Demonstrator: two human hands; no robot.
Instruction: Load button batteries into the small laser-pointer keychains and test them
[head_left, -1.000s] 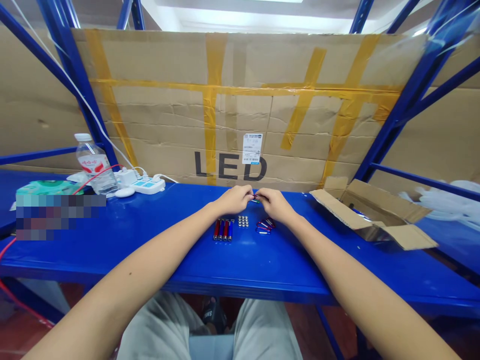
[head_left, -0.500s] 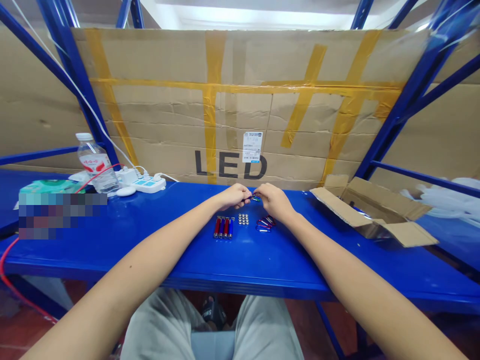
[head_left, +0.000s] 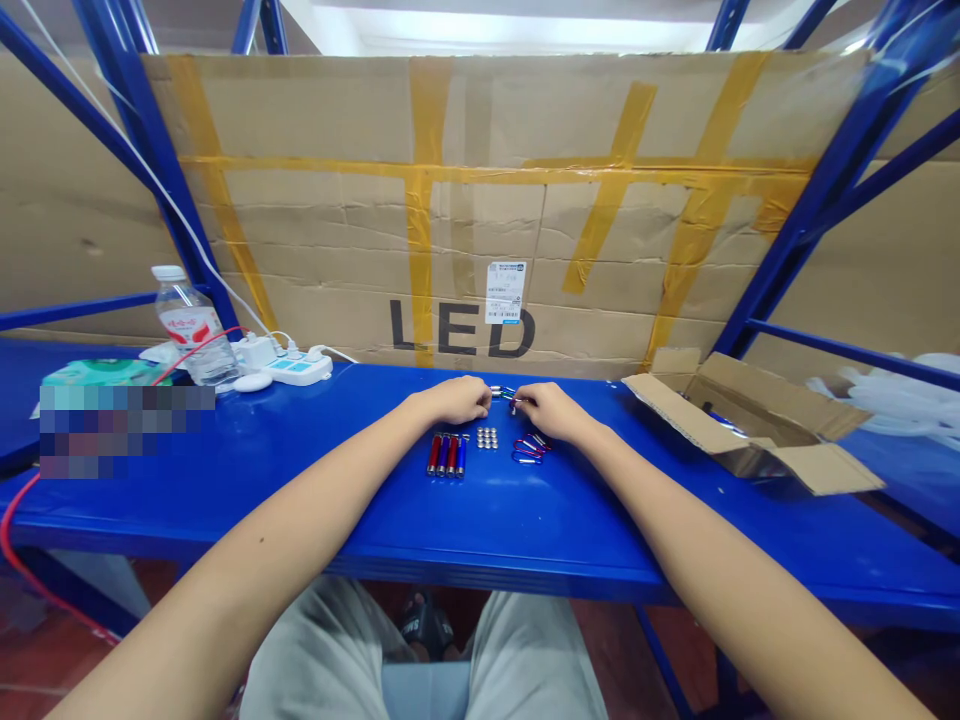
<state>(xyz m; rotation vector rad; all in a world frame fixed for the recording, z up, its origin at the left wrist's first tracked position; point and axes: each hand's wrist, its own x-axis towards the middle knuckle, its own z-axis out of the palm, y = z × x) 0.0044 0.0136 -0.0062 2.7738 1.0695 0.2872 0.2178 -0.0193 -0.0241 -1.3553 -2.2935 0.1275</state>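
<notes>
Several red and blue metal tubes [head_left: 447,456] lie side by side on the blue table [head_left: 300,450]. To their right is a block of small silver round pieces [head_left: 487,438], and beyond it a loose group of red and blue carabiners [head_left: 530,449]. My left hand [head_left: 466,399] is closed above the silver pieces, its fingertips mostly hidden. Small shiny items [head_left: 501,392] lie between my hands near the back of the table. My right hand [head_left: 541,408] has its fingers pinched on a small dark reddish thing too small to name.
An open cardboard box [head_left: 682,420] stands on the right. At the left are a plastic bottle [head_left: 196,335], a white power strip [head_left: 298,368] and a green packet [head_left: 105,373]. A large cardboard sheet [head_left: 337,250] stands behind the table.
My hands, close together before, have moved slightly apart and nearer to me. The shiny items between them show more clearly.
</notes>
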